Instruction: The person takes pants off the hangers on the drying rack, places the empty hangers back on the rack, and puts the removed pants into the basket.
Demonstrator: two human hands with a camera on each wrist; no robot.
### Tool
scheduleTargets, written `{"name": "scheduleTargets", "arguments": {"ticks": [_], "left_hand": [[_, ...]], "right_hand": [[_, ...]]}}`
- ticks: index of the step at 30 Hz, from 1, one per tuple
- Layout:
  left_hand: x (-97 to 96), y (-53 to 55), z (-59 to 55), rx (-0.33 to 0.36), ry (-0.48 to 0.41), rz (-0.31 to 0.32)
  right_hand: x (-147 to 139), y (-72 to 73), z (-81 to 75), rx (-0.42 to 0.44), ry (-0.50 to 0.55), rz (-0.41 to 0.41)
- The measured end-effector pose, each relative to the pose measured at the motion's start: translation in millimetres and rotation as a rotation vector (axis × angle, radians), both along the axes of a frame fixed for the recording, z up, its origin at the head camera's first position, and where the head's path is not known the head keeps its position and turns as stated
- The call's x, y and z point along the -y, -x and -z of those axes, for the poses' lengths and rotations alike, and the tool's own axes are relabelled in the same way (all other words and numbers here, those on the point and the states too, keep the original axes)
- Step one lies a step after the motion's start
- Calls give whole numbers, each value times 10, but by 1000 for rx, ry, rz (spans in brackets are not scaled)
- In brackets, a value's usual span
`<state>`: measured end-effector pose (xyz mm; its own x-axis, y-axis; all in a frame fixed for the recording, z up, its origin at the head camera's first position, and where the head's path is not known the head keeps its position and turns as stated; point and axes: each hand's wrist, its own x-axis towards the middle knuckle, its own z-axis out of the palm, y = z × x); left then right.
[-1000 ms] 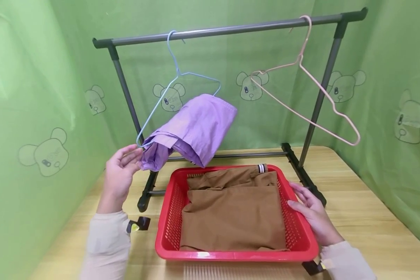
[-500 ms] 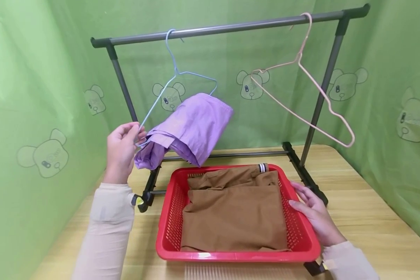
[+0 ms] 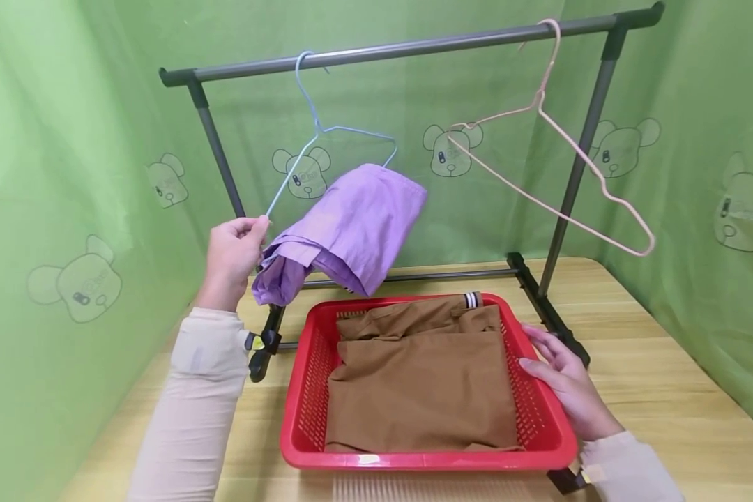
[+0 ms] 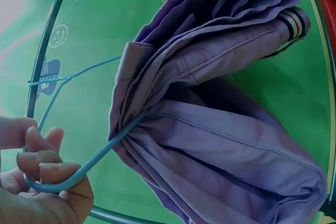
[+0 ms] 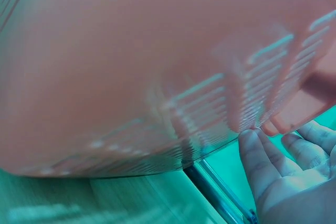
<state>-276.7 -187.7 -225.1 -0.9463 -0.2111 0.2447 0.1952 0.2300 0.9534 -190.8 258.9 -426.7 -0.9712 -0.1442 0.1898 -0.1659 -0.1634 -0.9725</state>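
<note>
My left hand (image 3: 232,254) grips the left arm of a light blue wire hanger (image 3: 316,129), whose hook sits over the rack's bar. In the left wrist view, fingers curl round the hanger's bent corner (image 4: 58,186). A folded purple garment (image 3: 358,216) drapes over the hanger's lower bar; a striped band (image 4: 294,26) shows on it in the left wrist view. My right hand (image 3: 567,380) holds the right rim of a red plastic basket (image 3: 427,460), thumb at the rim. Inside lies a folded brown garment (image 3: 420,390) with a striped tab.
A grey metal clothes rack (image 3: 408,49) stands on the wooden table (image 3: 652,390) behind the basket. From its right part hangs a bare pink hanger (image 3: 592,164). Green curtains (image 3: 69,174) printed with bear heads enclose the back and sides.
My left hand has risen from the hanger's lower left corner to its sloping arm and shifted right. The blue hanger and purple garment sway slightly. My right hand stays on the basket.
</note>
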Motion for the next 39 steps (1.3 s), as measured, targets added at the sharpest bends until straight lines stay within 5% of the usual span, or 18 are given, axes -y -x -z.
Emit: {"name": "scheduleTargets", "arguments": {"ticks": [10, 13, 17, 22, 39], "left_hand": [[-72, -5, -112, 29, -178, 170], [-118, -15, -115, 13, -151, 127], [-187, -26, -97, -47, -56, -6], [-267, -41, -92, -122, -63, -116], [-383, -72, -108, -220, -205, -158]], "right_hand": [[-23, -4, -2, -8, -7, 5], [-21, -11, -2, -2, -8, 1], [-18, -17, -6, 0, -12, 1], [-22, -17, -12, 2, -22, 3], [0, -3, 10, -1, -6, 14]]}}
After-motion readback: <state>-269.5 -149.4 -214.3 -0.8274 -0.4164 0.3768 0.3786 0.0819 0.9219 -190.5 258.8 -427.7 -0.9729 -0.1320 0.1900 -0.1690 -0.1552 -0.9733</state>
